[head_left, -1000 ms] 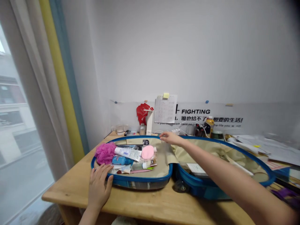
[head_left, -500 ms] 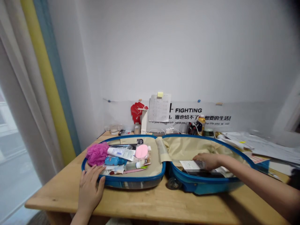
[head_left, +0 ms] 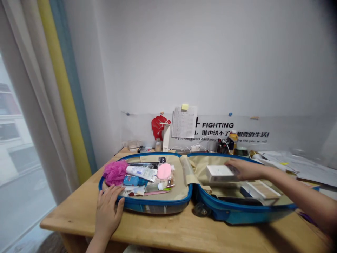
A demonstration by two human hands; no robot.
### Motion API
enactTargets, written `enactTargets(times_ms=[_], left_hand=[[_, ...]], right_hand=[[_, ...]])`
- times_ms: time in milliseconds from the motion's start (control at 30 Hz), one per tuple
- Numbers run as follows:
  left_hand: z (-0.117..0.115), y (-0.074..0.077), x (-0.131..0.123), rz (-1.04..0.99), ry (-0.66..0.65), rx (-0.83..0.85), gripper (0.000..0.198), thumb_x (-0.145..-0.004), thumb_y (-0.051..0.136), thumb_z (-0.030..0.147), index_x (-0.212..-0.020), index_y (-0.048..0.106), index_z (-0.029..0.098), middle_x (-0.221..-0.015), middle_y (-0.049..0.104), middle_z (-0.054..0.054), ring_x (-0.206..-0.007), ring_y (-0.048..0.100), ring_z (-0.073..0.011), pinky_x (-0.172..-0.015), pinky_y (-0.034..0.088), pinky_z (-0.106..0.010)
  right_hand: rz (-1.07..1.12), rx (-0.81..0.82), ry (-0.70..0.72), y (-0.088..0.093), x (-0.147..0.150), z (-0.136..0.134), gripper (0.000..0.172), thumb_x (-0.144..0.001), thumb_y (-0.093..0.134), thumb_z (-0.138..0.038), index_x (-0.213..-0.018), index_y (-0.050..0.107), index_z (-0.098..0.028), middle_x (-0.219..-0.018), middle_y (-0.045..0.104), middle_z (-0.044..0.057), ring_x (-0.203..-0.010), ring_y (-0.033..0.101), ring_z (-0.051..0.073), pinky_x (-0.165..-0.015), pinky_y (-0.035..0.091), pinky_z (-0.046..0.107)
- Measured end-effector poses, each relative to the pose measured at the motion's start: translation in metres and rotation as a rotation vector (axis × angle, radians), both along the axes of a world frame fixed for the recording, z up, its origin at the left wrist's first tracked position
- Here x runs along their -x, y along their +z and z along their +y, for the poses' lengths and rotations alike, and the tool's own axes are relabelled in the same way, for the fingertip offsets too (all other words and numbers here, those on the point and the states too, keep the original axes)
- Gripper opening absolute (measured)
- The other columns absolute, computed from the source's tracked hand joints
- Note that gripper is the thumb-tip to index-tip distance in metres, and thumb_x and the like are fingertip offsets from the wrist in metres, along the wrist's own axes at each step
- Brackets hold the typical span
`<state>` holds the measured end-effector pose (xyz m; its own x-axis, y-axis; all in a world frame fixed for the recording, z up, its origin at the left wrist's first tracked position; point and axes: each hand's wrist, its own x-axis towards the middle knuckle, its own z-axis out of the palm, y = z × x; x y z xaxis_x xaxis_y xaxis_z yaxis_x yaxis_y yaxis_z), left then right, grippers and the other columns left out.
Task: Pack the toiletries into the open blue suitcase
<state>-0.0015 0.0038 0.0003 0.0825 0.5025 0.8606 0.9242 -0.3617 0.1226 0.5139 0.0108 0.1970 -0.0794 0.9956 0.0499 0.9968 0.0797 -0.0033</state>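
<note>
A blue suitcase [head_left: 244, 215] lies opened flat on the desk. My left hand [head_left: 108, 207] rests with spread fingers on the near left rim of its left half. Inside that half are a pink bath puff [head_left: 116, 172], a white tube [head_left: 140, 173], a blue bottle [head_left: 131, 180], a pink oval item [head_left: 164, 171] and a small clear bottle [head_left: 153, 187]. Over the right half, my right hand [head_left: 242, 169] grips the right end of a white box [head_left: 218, 171]. Below it lie another box with a wood-coloured top [head_left: 264, 189] and a dark flat item [head_left: 235, 200].
Behind the suitcase stand a white lamp [head_left: 166, 137], a glass jar [head_left: 158, 144] and a yellow-capped bottle [head_left: 232, 141] among white cables. Papers [head_left: 297, 168] spread at the right. The wooden desk's [head_left: 163, 228] front edge runs nearest me; a curtain [head_left: 55, 105] hangs left.
My right hand has lifted the white box up and back from the suitcase's right half, uncovering the items beneath. My left hand stays on the rim. The view has shifted slightly left.
</note>
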Motion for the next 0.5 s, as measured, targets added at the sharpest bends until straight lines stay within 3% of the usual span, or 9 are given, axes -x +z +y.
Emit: enactTargets(times_ms=[100,200,300,500], left_hand=[[0.000,0.000,-0.001,-0.009,0.000,0.003,0.036,-0.092,0.039,0.042,-0.109,0.064,0.023,-0.108,0.069,-0.009,-0.110,0.056,-0.0277,-0.109,0.025,-0.048],[-0.001,0.002,-0.001,-0.012,-0.003,0.002,0.036,-0.092,0.040,0.043,-0.109,0.064,0.022,-0.108,0.069,-0.009,-0.110,0.056,-0.0279,-0.108,0.026,-0.048],[-0.002,0.003,-0.001,-0.003,-0.009,0.013,0.035,-0.092,0.040,0.042,-0.109,0.064,0.022,-0.108,0.069,-0.009,-0.111,0.056,-0.0282,-0.108,0.026,-0.049],[-0.002,0.001,0.000,0.005,0.008,0.032,0.037,-0.092,0.039,0.042,-0.110,0.065,0.023,-0.112,0.068,-0.009,-0.112,0.056,-0.0270,-0.109,0.026,-0.047]], right_hand=[[0.039,-0.012,0.062,0.027,0.019,0.018,0.059,-0.059,0.062,-0.010,-0.117,0.062,-0.017,-0.117,0.062,0.014,-0.105,0.060,0.026,-0.091,0.046,0.031],[0.072,-0.054,0.138,0.037,0.064,0.046,0.060,-0.071,0.061,-0.022,-0.130,0.052,-0.016,-0.128,0.055,0.014,-0.115,0.054,0.027,-0.096,0.043,0.033],[0.097,-0.078,0.218,0.029,0.130,0.077,0.055,-0.079,0.061,-0.029,-0.132,0.049,-0.018,-0.131,0.053,0.013,-0.113,0.055,0.024,-0.095,0.044,0.034],[0.081,-0.074,0.367,-0.008,0.252,0.124,0.042,-0.089,0.056,-0.039,-0.125,0.053,-0.019,-0.128,0.054,0.009,-0.112,0.055,0.022,-0.094,0.047,0.046]])
